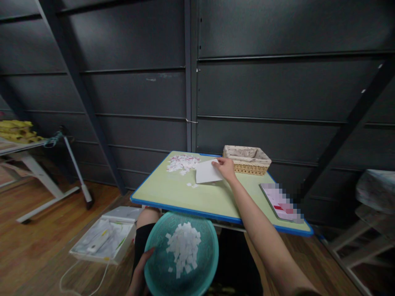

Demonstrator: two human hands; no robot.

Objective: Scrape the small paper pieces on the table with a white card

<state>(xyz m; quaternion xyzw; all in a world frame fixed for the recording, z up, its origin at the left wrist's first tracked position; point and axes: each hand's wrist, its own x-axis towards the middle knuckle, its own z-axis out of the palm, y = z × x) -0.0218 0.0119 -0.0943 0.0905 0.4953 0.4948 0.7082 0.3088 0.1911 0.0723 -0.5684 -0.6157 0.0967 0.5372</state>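
Observation:
My right hand pinches the upper right corner of a white sheet of card or paper, tilted just above the table. Beyond its left edge lies a pile of small white and reddish paper pieces, with a few loose white bits nearer to me. Down at my lap, my left hand grips the left rim of a round green mesh basket. Many small white squares are heaped inside it. Part of the left hand is hidden by the basket.
A lined wicker basket stands at the table's back right. A tablet or phone, partly pixelated, lies at the right on the green, blue-edged table. An open white box with a cord sits on the floor; a dark panelled wall rises behind.

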